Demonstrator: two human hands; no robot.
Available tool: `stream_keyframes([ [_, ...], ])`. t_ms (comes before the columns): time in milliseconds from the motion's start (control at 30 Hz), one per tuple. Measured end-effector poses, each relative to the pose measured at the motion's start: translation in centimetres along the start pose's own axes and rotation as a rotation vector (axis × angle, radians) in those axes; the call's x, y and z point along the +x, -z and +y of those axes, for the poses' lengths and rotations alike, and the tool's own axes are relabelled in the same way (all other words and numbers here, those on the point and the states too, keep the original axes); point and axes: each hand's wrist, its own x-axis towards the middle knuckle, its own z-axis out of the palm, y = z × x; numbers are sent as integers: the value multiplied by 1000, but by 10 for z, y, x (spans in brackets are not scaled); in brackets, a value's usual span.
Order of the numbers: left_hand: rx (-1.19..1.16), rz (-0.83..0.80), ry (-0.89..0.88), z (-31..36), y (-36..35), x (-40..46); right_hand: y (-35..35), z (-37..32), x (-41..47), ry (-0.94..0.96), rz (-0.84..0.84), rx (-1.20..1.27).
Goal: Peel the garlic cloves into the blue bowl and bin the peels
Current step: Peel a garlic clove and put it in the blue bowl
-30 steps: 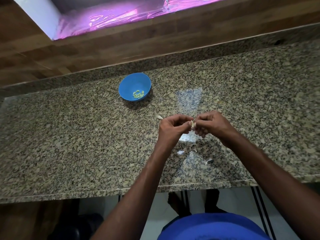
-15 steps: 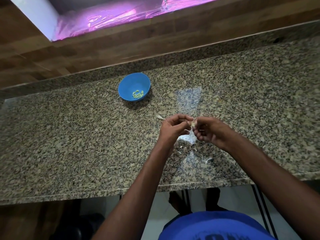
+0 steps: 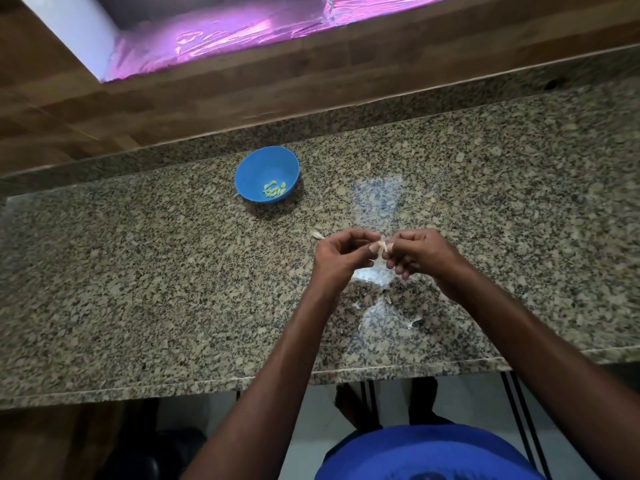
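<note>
Above the table (image 3: 138,289), my left hand (image 3: 341,258) and right hand (image 3: 417,254) pinch one garlic clove (image 3: 381,244) between them. It looks light, firm and papery-skinned, best nipped at its tip; the blue bowl (image 3: 252,174) sits well apart.

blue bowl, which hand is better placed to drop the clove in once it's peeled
Probably the left. The blue bowl sits up and to the left of both hands, on the left hand's side, with open counter between. The right hand would have to cross over the left. Both pinch the garlic clove now.
</note>
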Motion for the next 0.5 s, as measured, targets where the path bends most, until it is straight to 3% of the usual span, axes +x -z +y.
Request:
stream_keyframes([
  [500,99,39,-25,-4,1,2,2,7,4,34,25,-100],
])
